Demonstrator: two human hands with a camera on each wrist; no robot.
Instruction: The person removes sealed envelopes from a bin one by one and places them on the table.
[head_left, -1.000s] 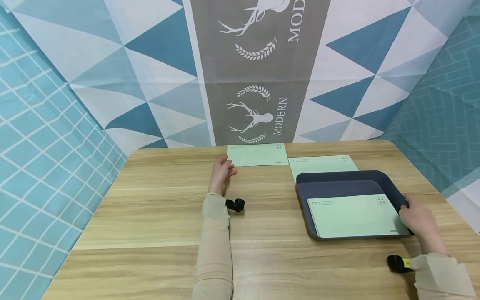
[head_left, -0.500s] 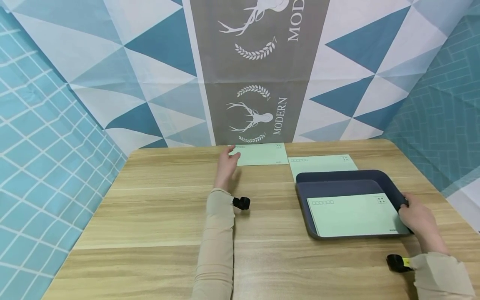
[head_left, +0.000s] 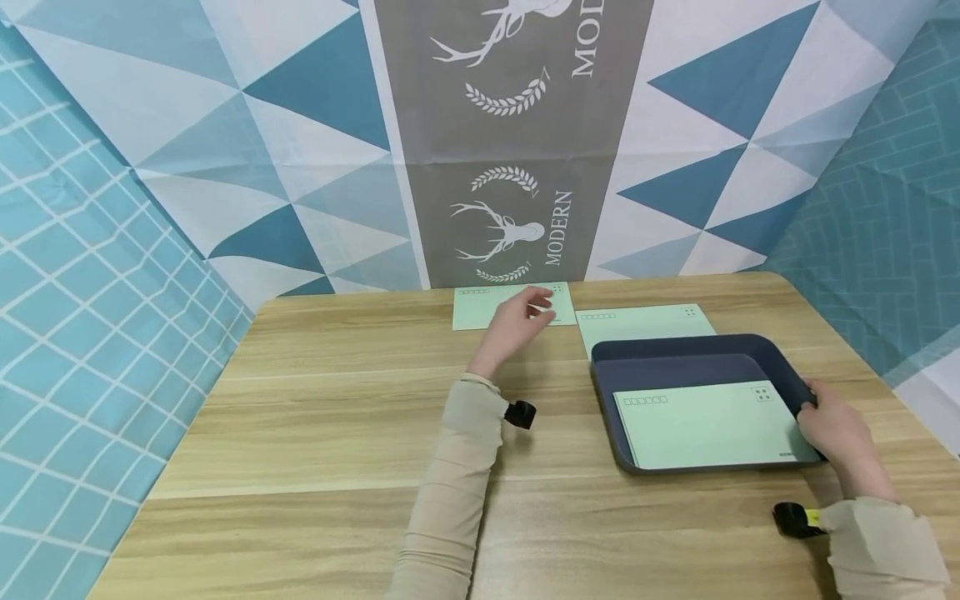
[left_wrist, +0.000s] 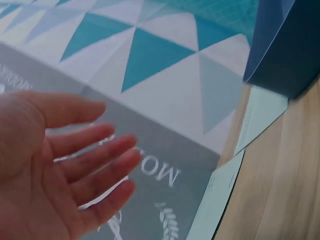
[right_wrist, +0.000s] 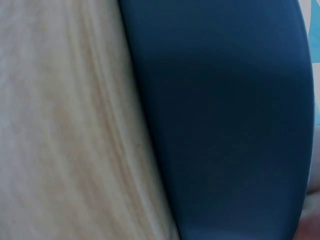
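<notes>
Right hand [head_left: 836, 427]: The tray's right end is gripped at the rim, the fingers being partly hidden; the tray is probably steadied by this side hold.
Tray [head_left: 678, 371]: The dark tray is placed toward the right of the table, where its short end is easily reached by that hand; whether its base is flat on the wood cannot be told.
Stacked envelopes [head_left: 716, 427]: Pale green envelopes are laid face up in the tray's near part, slightly offset, and are likely kept together by its walls.
Table [head_left: 300, 433]: A level surface is given by the wood-grained top.
Behind-tray envelope [head_left: 647, 323]: Its near part is hidden by the tray; whether it is pinned beneath cannot be told.
Left hand [head_left: 517, 321]: Nothing is held; the fingers are loosely extended and parted. The far envelope is partly covered from above, but no contact is shown.
Far envelope [head_left: 480, 312]: It is laid flat by the table's back edge, its printed side upward and readable from the near side.
Backdrop [head_left: 322, 167]: Patterned cloth is hung behind.
</notes>
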